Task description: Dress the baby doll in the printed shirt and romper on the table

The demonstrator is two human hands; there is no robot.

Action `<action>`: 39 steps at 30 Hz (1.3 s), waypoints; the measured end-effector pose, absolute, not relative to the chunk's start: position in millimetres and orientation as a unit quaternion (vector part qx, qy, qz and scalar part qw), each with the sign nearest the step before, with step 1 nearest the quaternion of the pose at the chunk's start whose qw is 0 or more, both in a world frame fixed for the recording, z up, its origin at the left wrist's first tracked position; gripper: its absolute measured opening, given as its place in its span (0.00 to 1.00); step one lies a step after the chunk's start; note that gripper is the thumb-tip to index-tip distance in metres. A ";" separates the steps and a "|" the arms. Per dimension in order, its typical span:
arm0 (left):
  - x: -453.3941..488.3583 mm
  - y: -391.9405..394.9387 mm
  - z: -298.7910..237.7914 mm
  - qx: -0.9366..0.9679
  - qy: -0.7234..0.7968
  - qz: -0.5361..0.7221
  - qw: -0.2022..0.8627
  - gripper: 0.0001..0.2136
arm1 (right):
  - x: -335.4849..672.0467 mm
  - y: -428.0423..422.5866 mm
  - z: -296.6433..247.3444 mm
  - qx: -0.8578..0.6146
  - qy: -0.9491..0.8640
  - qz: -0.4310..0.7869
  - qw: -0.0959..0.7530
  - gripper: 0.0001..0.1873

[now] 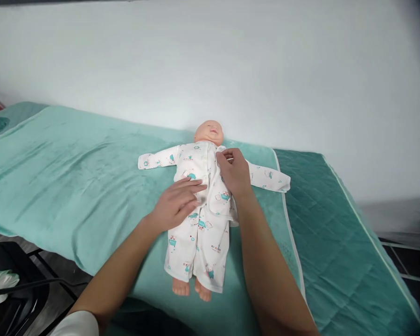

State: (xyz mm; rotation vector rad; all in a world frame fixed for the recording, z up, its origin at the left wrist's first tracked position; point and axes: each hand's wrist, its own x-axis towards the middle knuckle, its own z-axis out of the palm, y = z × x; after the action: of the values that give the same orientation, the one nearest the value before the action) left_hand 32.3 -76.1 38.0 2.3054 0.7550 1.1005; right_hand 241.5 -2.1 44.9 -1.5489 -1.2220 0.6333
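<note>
A baby doll (210,133) lies on its back with its head toward the wall. It wears a white printed shirt (191,158) and matching trousers (210,252); its bare feet stick out below. Both sleeves spread out sideways. My left hand (178,203) rests flat on the shirt's lower front, fingers stretched out. With my right hand (235,170) I pinch the shirt's front panel near the collar, on the right side of the chest. That panel looks loose and folded, and the pinched edge is partly hidden by my fingers.
A light green blanket (77,158) covers most of the bed, over a darker quilted cover (329,242) at the right. The white wall (210,60) stands directly behind. A black chair (17,289) with pale cloth on it is at the lower left.
</note>
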 end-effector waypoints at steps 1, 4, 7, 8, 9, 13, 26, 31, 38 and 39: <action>32.3 -71.6 38.4 0.814 0.298 0.433 0.247 0.13 | 242.7 -1.2 45.5 -0.643 -0.507 0.274 0.505 0.11; 37.4 -44.7 47.3 0.723 0.399 0.504 0.254 0.12 | 244.0 1.4 47.3 -0.647 -0.512 0.281 0.490 0.18; 53.0 -3.9 62.0 0.695 0.462 0.493 0.246 0.11 | 242.4 1.2 47.7 -0.649 -0.507 0.294 0.485 0.23; 59.8 10.2 66.6 0.689 0.482 0.479 0.251 0.10 | 241.8 0.8 47.4 -0.646 -0.505 0.300 0.487 0.23; 66.8 23.5 70.8 0.686 0.500 0.461 0.259 0.09 | 241.5 0.5 46.8 -0.640 -0.504 0.305 0.493 0.22; 90.5 58.7 80.9 0.708 0.522 0.374 0.294 0.08 | 245.4 3.3 41.7 -0.607 -0.507 0.301 0.533 0.17; 103.6 66.8 75.9 0.662 0.469 0.463 0.358 0.03 | 253.3 19.8 36.5 -0.529 -0.504 0.308 0.610 0.13; 104.7 66.4 69.5 0.675 0.456 0.449 0.366 0.03 | 251.6 29.8 44.3 -0.525 -0.535 0.294 0.593 0.11; 102.1 64.7 64.1 0.681 0.507 0.438 0.296 0.05 | 249.2 31.4 41.6 -0.553 -0.520 0.317 0.569 0.12; 101.8 63.9 64.7 0.681 0.507 0.435 0.300 0.05 | 249.2 31.3 42.1 -0.552 -0.523 0.316 0.567 0.12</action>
State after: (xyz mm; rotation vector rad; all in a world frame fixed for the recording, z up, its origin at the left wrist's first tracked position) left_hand 101.8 63.9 64.7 1.8071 1.3468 1.1544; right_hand 249.2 31.3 42.1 -1.2959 -1.2296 0.7431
